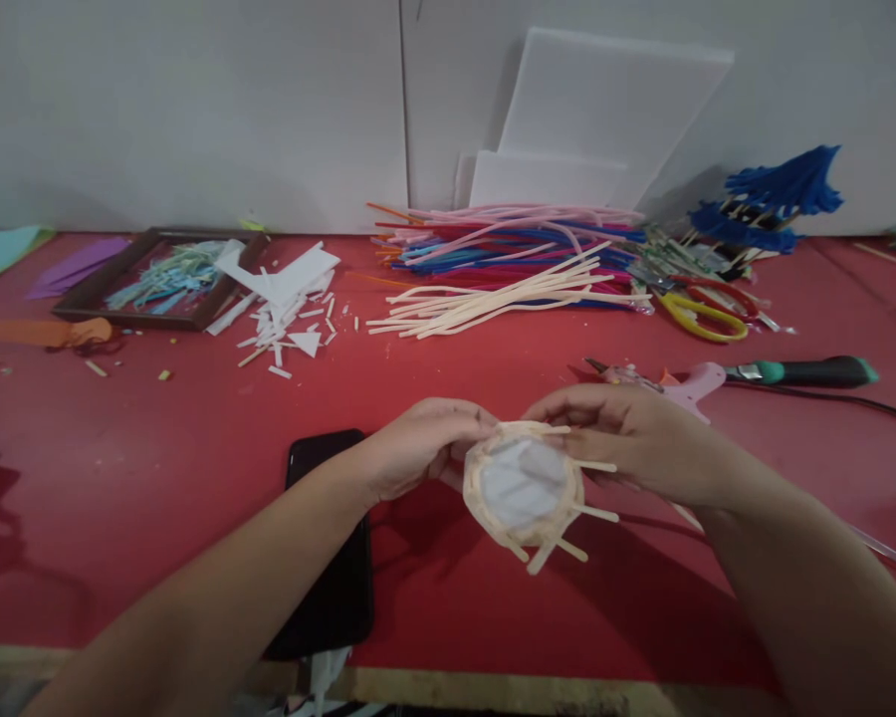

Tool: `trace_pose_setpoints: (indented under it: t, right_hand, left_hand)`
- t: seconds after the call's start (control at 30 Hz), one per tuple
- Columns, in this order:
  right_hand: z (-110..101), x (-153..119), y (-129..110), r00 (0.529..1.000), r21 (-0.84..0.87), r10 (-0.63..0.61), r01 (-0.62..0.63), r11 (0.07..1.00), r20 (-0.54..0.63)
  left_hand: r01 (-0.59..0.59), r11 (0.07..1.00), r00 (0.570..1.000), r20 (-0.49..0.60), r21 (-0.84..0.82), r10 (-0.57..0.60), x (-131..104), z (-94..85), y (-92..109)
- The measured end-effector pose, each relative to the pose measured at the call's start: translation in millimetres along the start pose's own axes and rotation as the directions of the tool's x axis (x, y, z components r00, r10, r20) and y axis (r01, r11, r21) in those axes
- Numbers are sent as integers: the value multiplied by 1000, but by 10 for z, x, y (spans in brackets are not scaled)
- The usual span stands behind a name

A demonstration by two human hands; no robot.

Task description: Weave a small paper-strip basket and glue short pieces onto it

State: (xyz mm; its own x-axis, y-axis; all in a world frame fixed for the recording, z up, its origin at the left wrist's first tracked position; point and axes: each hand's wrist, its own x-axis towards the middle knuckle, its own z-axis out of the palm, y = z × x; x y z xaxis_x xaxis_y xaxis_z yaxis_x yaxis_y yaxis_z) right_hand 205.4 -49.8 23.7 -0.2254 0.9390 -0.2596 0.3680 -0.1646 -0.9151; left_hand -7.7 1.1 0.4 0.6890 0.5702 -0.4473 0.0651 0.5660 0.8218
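A small round woven piece (576, 488) of cream pipe cleaners, with a pale white disc at its middle, is held up over the red table. Several short stem ends stick out from its right and lower edge. My left hand (433, 443) grips its upper left rim, thumb on top and fingers curled behind. At the upper right rim, my right hand (634, 438) has its fingers bent and closed around the edge near one stem end; its fingertips are partly hidden behind the piece. Beneath my left forearm lies a black phone (329, 588).
Cream pipe cleaners (493, 304) lie before a coloured bundle (508, 239). To the right are yellow-handled scissors (706, 317), a pink glue gun (698, 388) and a green-black handled tool (813, 372). White paper scraps (291, 289) and a brown frame (130, 317) sit at left.
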Motion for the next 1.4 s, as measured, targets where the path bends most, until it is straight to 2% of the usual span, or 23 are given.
trace_pose_setpoints:
  t: [0.2,0.43,0.67,0.77,0.83,0.9,1.0,1.2,1.4]
  right_hand:
    - [-31,0,9,999,-42,-25,24,999,-34]
    - [-114,-5,98,994,-108,-64,74,991,91]
    - [-128,-30,117,985,-184,-175,175,967,17]
    - [-73,-45,136,991,-32,-130,130,991,-23]
    - [-22,-54,156,998,133,-57,56,990,7]
    - [28,-64,174,998,224,-15,3,975,53]
    - [96,-80,188,999,247,-15,7,969,29]
    - [234,-88,185,994,298,-62,85,951,-86]
    - [280,-77,223,983,308,-98,141,941,-152]
  left_hand:
    - [-4,1000,1000,20,27,4,-6,-1,9]
    - [13,998,997,74,63,-18,-2,-39,-17]
    - [24,994,995,91,110,-34,-4,-40,-20]
    - [1,992,993,116,125,-16,-16,-49,5]
    - [-11,990,990,141,142,-10,-23,-55,22]
    - [-9,986,987,158,164,-18,-28,-54,27]
    - [-5,979,989,148,205,-27,-32,-37,12]
    - [-180,954,981,111,241,157,-46,-10,-13]
    - [-149,966,984,128,212,124,-15,-23,-48]
